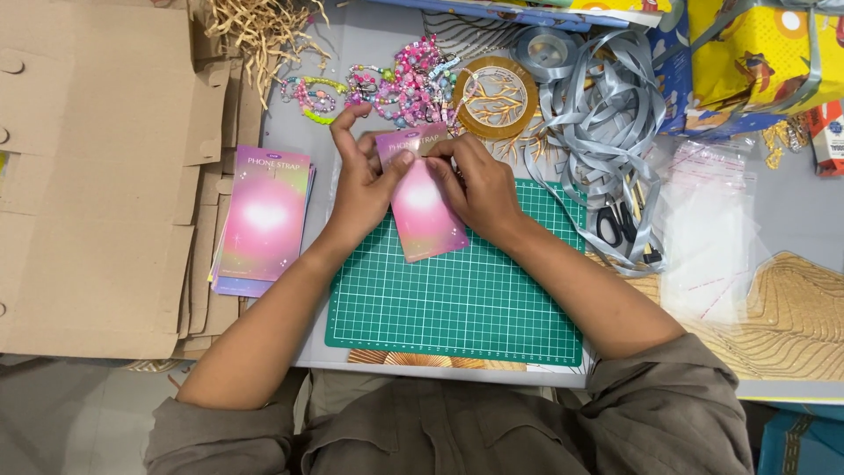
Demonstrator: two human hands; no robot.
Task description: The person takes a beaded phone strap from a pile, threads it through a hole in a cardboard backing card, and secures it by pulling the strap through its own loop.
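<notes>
Both hands are on one pink card (425, 215). The card lies tilted on the top part of the green mat (457, 303), and its top end sticks out past the mat's far edge.

The left hand (362, 189) holds the card at its top left side. The thumb presses on the card's face, and the first finger is lifted and bent above it. The right hand (479, 186) pinches the card at its top right side, with the fingertips curled close together on the card. Both hands sit close, almost touching, with the card between them.

The mat has a grid of thin lines and lies on the desk (765, 207) right in front of the person.

To the left of the hands is a stack of cards (262, 220), pink and purple like the one being held. Further left are flat brown boxes (92, 176).

Just past the hands is a pile of beads (400, 84) in pink, blue and green. Beside the beads is a gold tape roll (495, 97). To the right of that is a big tangle of grey ribbon (607, 132), and black scissors (615, 224) lie under the ribbon, near the mat's right edge. Clear bags (708, 229) lie further right. Some dry paper straw (259, 31) sits at the top left.
</notes>
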